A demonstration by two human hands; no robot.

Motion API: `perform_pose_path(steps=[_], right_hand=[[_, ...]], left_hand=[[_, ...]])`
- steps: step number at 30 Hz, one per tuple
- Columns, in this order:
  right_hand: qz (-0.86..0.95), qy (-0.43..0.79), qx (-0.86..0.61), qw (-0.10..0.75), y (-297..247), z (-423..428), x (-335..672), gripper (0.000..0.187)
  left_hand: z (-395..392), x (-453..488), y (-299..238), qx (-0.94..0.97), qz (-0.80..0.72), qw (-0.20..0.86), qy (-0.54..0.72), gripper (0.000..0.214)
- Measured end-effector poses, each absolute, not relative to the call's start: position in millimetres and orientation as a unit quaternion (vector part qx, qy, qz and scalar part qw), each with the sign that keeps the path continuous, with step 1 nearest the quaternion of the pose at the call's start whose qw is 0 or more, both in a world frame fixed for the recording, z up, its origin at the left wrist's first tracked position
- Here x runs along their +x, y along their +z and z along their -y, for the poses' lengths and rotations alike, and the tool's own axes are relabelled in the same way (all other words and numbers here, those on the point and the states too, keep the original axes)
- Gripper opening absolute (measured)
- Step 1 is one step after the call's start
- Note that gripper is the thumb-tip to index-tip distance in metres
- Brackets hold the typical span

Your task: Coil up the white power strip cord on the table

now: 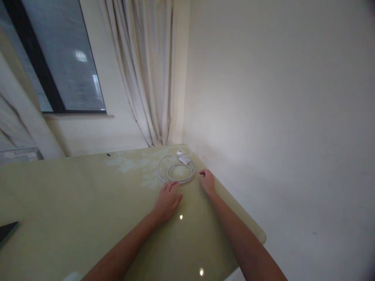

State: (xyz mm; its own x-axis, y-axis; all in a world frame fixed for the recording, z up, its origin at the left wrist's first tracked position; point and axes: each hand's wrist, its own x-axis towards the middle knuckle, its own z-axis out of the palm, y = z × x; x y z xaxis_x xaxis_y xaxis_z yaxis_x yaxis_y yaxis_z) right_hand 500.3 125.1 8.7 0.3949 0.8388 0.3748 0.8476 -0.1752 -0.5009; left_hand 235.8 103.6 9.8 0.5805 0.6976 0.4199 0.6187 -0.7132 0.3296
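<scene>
A coiled white cable [175, 171] with a small white power strip [184, 159] lies near the far right corner of a glossy pale green table [73, 203]. My left hand [167, 200] rests flat on the table, fingers stretched out, its fingertips touching the near side of the coil. My right hand [207, 180] sits just right of the coil, fingers curled down onto the table, holding nothing that I can see.
A cream wall runs along the table's right edge. A curtain [146, 70] hangs in the corner, with a dark window [58, 58] to its left. A dark flat object [7, 230] lies at the table's left edge. The table's rounded corner [260, 234] is near right.
</scene>
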Motion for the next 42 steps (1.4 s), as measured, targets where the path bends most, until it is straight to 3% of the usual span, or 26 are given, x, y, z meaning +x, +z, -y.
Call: perform_pose_path(steps=[3,6,11,15,23,32,37,42], right_hand=[[0.539,-0.003,-0.778,0.323,10.8,-124.2,500.7,0.039],[0.536,-0.001,-0.784,0.314,13.5,-123.5,499.3,0.036],[0.556,-0.005,-0.779,0.290,19.2,-121.7,492.7,0.032],[0.568,-0.035,-0.779,0.263,22.8,-120.0,485.9,0.031],[0.649,-0.075,-0.725,0.219,32.9,-125.4,455.5,0.048],[0.797,0.001,-0.592,0.121,39.0,-132.9,441.1,0.033],[0.774,0.014,-0.612,0.160,39.8,-135.4,423.3,0.017],[0.726,0.047,-0.634,0.263,73.5,-155.9,390.7,0.022]], left_hand=[[-68.8,187.5,9.5,0.884,-0.357,0.129,0.273,0.042],[-43.4,132.2,9.2,0.881,-0.372,0.165,0.242,0.025],[-42.3,70.3,11.1,0.826,-0.462,0.201,0.253,0.042],[-55.2,62.8,18.0,0.816,-0.489,0.174,0.255,0.047],[-62.7,63.6,13.1,0.823,-0.506,0.167,0.199,0.051],[-70.4,54.2,5.9,0.810,-0.505,0.141,0.262,0.048],[-79.4,52.9,7.1,0.805,-0.459,0.156,0.341,0.032],[-121.9,72.3,17.2,0.777,-0.450,0.185,0.399,0.043]])
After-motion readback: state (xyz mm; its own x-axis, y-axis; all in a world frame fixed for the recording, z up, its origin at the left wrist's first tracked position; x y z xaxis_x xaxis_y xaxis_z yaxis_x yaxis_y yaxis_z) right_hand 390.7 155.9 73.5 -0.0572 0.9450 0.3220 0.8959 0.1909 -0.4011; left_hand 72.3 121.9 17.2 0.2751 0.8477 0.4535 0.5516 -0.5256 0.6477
